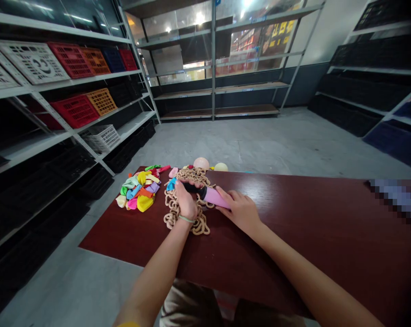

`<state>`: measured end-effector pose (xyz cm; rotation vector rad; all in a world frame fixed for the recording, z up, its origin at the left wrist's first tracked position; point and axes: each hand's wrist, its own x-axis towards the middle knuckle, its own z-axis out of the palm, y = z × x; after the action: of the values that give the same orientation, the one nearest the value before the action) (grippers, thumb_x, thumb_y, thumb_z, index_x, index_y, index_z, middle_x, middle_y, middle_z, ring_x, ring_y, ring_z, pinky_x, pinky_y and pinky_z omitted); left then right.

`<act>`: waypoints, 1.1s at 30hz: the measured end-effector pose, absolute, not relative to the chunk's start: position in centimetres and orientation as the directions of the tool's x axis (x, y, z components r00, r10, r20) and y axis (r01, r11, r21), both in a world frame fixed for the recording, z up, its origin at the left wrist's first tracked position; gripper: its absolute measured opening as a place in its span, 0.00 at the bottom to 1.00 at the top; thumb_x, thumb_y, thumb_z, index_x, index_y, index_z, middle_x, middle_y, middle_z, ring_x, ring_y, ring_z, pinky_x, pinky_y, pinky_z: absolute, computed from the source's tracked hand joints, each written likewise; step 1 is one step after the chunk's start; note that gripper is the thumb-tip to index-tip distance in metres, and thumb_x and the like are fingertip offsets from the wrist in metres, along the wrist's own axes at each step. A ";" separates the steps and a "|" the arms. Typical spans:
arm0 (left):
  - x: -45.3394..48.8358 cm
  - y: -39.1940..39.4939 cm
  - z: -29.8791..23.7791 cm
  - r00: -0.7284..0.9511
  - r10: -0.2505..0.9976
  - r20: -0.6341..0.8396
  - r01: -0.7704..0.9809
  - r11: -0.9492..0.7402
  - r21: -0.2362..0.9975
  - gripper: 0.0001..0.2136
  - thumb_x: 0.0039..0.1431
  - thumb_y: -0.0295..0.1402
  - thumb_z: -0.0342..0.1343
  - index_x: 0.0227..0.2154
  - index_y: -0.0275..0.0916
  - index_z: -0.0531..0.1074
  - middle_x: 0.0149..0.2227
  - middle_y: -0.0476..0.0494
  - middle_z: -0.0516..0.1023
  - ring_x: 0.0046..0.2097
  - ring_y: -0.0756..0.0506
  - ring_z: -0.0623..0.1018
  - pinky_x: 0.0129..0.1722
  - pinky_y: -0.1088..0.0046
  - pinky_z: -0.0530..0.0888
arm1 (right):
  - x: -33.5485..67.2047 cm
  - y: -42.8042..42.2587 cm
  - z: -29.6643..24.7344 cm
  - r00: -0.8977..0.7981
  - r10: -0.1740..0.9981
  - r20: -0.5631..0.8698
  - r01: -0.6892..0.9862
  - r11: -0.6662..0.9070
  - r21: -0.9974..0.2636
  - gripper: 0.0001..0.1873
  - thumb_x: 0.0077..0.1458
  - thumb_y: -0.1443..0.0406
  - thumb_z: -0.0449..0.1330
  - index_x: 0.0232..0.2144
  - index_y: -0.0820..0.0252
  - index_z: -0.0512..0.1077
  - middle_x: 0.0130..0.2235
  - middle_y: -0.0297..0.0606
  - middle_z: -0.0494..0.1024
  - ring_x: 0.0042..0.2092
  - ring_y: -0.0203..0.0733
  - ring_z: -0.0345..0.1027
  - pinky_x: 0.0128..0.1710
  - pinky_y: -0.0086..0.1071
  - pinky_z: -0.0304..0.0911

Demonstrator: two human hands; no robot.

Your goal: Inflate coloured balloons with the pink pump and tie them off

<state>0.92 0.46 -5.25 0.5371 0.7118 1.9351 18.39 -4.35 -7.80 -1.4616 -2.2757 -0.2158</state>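
Observation:
A balloon hand pump (215, 197) with a pink body and a black end lies across both hands, above the table. My left hand (187, 204) is closed around its black end. At the fingers of that hand sits a blue balloon (172, 184), deflated; whether it is fitted on the nozzle I cannot tell. Wrapped round the pink body is my right hand (240, 208). Beneath the pump a heap of beige chain-like loops (201, 225) spreads over the table. To the left lies a pile of deflated balloons (144, 203) in many colours.
The dark red table (294, 218) reaches far to the right, where a pixelated patch (393, 197) covers something. Two rounded pale balloons, one pink (201, 163) and one cream (221, 167), show at the far edge. Shelves with crates (76, 111) stand left.

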 end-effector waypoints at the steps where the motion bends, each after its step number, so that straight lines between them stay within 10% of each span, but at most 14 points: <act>1: 0.7 0.4 -5.0 -0.470 0.880 0.070 -0.611 -0.382 0.694 0.13 0.65 0.46 0.49 0.33 0.42 0.63 0.25 0.52 0.67 0.24 0.50 0.70 0.28 0.70 0.73 | 18.2 -4.4 -7.8 -0.370 0.825 0.427 0.893 0.443 -0.082 0.32 0.63 0.52 0.55 0.66 0.51 0.57 0.46 0.42 0.75 0.44 0.48 0.67 0.40 0.37 0.56; 5: -1.5 0.4 -3.6 -0.654 0.754 0.060 -0.486 -0.480 0.731 0.10 0.67 0.40 0.43 0.31 0.42 0.58 0.24 0.53 0.62 0.20 0.51 0.64 0.19 0.74 0.65 | 18.1 -3.9 -7.9 -0.439 0.784 0.440 0.868 0.497 -0.020 0.24 0.62 0.59 0.57 0.56 0.64 0.66 0.47 0.47 0.75 0.44 0.48 0.66 0.42 0.38 0.55; 13: -6.9 1.5 -2.2 -0.772 0.633 -0.047 -0.476 -0.528 0.704 0.10 0.67 0.39 0.42 0.31 0.42 0.55 0.25 0.54 0.56 0.21 0.53 0.59 0.18 0.77 0.58 | 21.3 -2.7 -8.2 -0.434 0.759 0.486 0.884 0.463 0.067 0.23 0.59 0.58 0.58 0.56 0.55 0.67 0.44 0.42 0.76 0.41 0.46 0.65 0.36 0.35 0.52; 33: 0.0 1.4 -1.2 -0.455 0.885 0.094 -0.464 -0.326 0.824 0.07 0.59 0.35 0.48 0.27 0.42 0.57 0.20 0.55 0.59 0.18 0.53 0.63 0.19 0.75 0.62 | 19.7 -3.9 -8.8 -0.255 0.859 0.444 0.880 0.396 -0.263 0.21 0.58 0.49 0.57 0.46 0.56 0.70 0.38 0.38 0.78 0.38 0.43 0.71 0.31 0.32 0.54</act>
<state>0.01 1.42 -1.21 0.6931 0.9375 1.8988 19.75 -3.92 -8.78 -1.4820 -2.1371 -0.0514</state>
